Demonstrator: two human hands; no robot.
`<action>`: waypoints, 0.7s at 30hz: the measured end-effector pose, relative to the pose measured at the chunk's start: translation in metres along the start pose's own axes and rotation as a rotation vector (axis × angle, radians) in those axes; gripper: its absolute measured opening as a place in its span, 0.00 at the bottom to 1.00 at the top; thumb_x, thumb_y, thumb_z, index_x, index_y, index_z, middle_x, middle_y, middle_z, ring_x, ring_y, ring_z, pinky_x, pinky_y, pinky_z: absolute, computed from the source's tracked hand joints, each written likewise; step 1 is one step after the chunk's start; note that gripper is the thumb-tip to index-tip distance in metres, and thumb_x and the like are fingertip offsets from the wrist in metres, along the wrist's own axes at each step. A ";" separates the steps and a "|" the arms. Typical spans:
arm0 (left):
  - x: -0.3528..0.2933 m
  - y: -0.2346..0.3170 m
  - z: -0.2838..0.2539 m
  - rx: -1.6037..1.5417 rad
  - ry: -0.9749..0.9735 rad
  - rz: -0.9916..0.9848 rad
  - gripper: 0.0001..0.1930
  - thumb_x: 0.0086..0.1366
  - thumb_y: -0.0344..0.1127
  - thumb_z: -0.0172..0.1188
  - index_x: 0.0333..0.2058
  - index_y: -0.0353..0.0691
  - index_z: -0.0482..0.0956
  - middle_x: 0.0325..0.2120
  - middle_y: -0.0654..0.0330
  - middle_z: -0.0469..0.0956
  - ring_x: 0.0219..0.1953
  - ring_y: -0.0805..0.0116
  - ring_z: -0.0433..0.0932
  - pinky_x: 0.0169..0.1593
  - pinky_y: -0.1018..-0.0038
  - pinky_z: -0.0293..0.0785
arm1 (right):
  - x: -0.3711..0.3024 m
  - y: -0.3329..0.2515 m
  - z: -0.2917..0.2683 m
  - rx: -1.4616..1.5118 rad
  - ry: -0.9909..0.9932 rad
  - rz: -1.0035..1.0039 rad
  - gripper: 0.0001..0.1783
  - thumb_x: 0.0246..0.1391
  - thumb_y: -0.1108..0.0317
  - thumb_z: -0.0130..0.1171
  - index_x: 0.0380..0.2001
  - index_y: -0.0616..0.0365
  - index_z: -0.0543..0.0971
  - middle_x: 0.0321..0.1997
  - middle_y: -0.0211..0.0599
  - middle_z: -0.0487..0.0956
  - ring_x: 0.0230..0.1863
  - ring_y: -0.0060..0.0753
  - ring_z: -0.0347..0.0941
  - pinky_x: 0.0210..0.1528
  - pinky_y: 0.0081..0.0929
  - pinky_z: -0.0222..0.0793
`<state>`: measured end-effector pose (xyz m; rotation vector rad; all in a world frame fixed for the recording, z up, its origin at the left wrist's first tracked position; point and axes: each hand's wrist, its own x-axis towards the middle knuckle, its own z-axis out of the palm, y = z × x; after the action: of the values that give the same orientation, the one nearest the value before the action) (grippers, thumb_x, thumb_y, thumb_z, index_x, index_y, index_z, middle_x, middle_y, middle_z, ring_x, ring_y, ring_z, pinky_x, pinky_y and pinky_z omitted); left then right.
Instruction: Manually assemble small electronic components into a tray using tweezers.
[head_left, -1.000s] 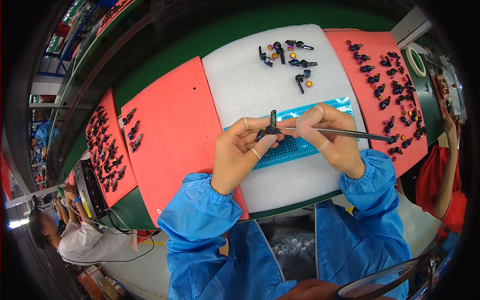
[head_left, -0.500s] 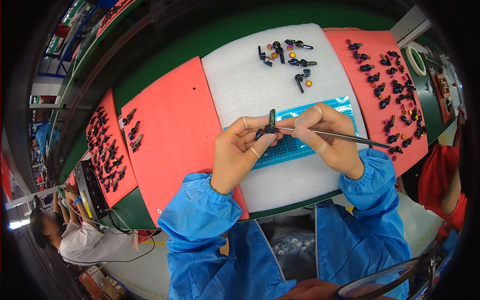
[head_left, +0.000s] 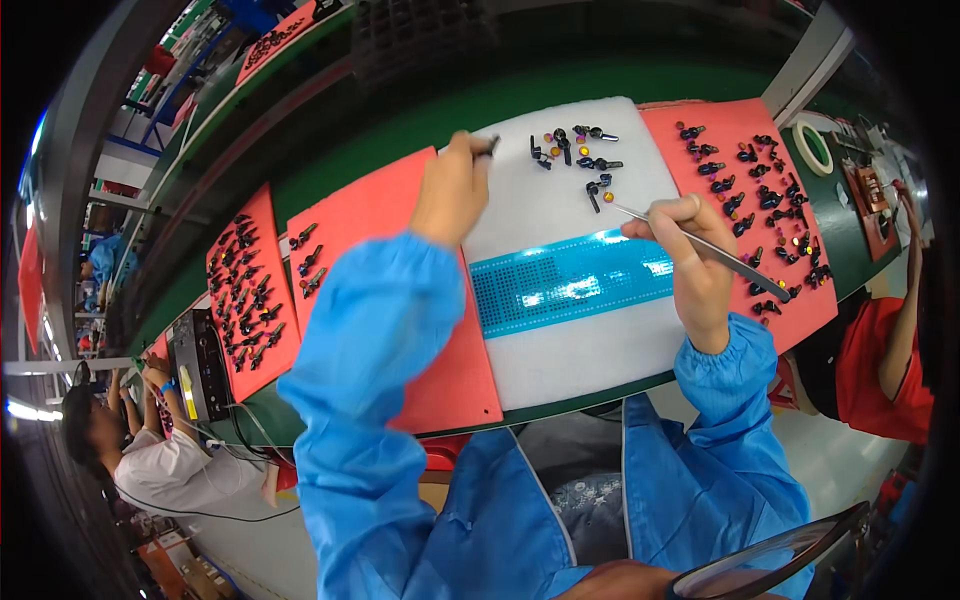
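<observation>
Two hands working: left hand [head_left: 452, 190] fingers pinching a small black part [head_left: 491, 144] over the white foam mat [head_left: 560, 350], right hand [head_left: 695, 262] gripping tweezers [head_left: 690, 240]; steadying wrists on the counter would be helping.

A factory assembly line: a long green workbench [head_left: 400, 130] carries red foam mats [head_left: 390, 230] lined with small black parts [head_left: 250, 290], and other seated workers [head_left: 140, 450] sit alongside at neighbouring stations.

light: bright, even overhead | glare: blue perforated strip [head_left: 570, 280] | edges: dark, strongly bent | centre sharp, shadows soft
</observation>
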<state>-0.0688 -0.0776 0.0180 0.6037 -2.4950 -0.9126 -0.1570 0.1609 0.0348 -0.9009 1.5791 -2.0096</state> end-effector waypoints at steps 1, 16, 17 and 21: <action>0.019 -0.011 0.004 0.100 0.068 0.020 0.09 0.59 0.27 0.51 0.38 0.33 0.71 0.31 0.40 0.76 0.35 0.43 0.75 0.39 0.61 0.72 | -0.004 -0.005 0.000 -0.009 0.014 0.008 0.05 0.54 0.72 0.50 0.28 0.63 0.70 0.30 0.37 0.75 0.35 0.31 0.76 0.42 0.27 0.70; 0.045 -0.054 0.052 -0.066 0.136 0.005 0.11 0.60 0.27 0.52 0.42 0.35 0.71 0.35 0.51 0.78 0.40 0.56 0.77 0.45 0.72 0.70 | -0.043 -0.018 -0.067 -0.084 0.246 0.078 0.06 0.54 0.70 0.51 0.29 0.63 0.72 0.28 0.38 0.75 0.33 0.30 0.74 0.40 0.27 0.71; 0.044 -0.056 0.052 -0.082 0.139 0.024 0.11 0.60 0.27 0.52 0.42 0.35 0.71 0.35 0.51 0.78 0.40 0.57 0.77 0.44 0.73 0.70 | -0.043 -0.013 -0.066 -0.077 0.241 0.098 0.07 0.54 0.70 0.51 0.29 0.63 0.72 0.28 0.38 0.75 0.33 0.30 0.74 0.40 0.27 0.71; 0.040 -0.052 0.053 -0.107 0.140 0.059 0.11 0.60 0.28 0.52 0.42 0.36 0.72 0.35 0.52 0.78 0.39 0.59 0.77 0.44 0.74 0.70 | -0.048 -0.003 -0.062 -0.074 0.221 0.162 0.07 0.54 0.69 0.52 0.28 0.63 0.73 0.28 0.38 0.75 0.34 0.30 0.74 0.40 0.27 0.71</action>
<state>-0.1154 -0.1081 -0.0450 0.5378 -2.3113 -0.9412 -0.1676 0.2370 0.0179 -0.5711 1.7931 -2.0021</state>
